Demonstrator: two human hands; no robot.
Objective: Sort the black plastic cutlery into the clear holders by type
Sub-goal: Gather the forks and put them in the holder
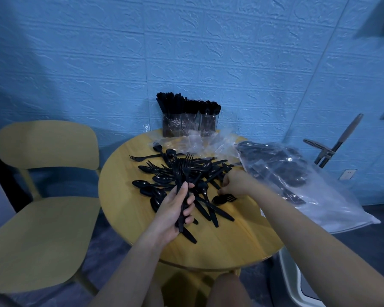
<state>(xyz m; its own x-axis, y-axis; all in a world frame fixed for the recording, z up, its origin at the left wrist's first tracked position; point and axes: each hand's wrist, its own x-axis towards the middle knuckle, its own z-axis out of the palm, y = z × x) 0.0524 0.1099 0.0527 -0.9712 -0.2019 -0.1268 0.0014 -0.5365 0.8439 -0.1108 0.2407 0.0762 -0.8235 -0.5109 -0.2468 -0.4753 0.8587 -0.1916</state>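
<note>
A heap of black plastic cutlery (pixel 164 180), spoons, forks and knives mixed, lies on the round wooden table (pixel 231 240). My left hand (pixel 175 209) grips a bunch of black forks (pixel 183 169) by the handles, tines pointing up and away. My right hand (pixel 236 182) reaches into the right side of the heap with curled fingers, touching a fork (pixel 225 198); whether it pinches it is unclear. The clear holders (pixel 189 127) stand at the table's far edge, filled with upright black cutlery.
Crumpled clear plastic wrap (pixel 200 142) lies in front of the holders. A big clear bag with more black cutlery (pixel 286 173) hangs over the table's right edge. A yellow chair (pixel 42 196) stands to the left. The blue wall is close behind.
</note>
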